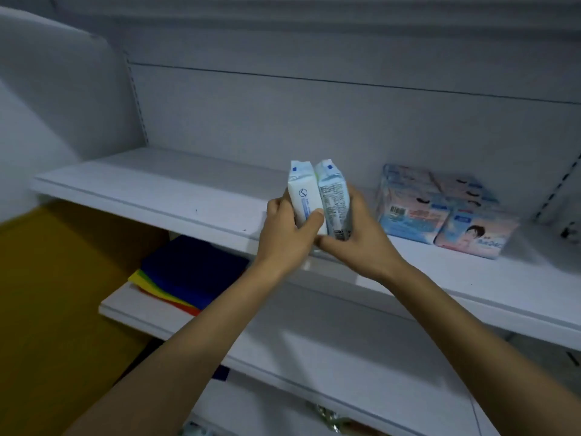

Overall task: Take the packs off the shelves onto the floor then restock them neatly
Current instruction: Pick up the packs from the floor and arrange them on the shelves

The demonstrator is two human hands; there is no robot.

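Note:
Two white-and-blue packs stand upright side by side over the front of the white upper shelf [157, 190]. My left hand [289, 228] grips the left pack [303, 196], thumb across its front. My right hand [358, 237] grips the right pack [334, 199] from the right side. The two packs press against each other between my hands. Whether their bottoms touch the shelf is hidden by my hands. To the right on the same shelf lie pink-and-blue packs [440, 215], in two low stacks.
A lower white shelf [314, 335] carries a pile of folded cloths, blue on top with yellow and red edges [188, 272]. A yellow-brown surface [56, 309] fills the lower left. The shelf's back panel and slotted uprights [138, 99] rise behind.

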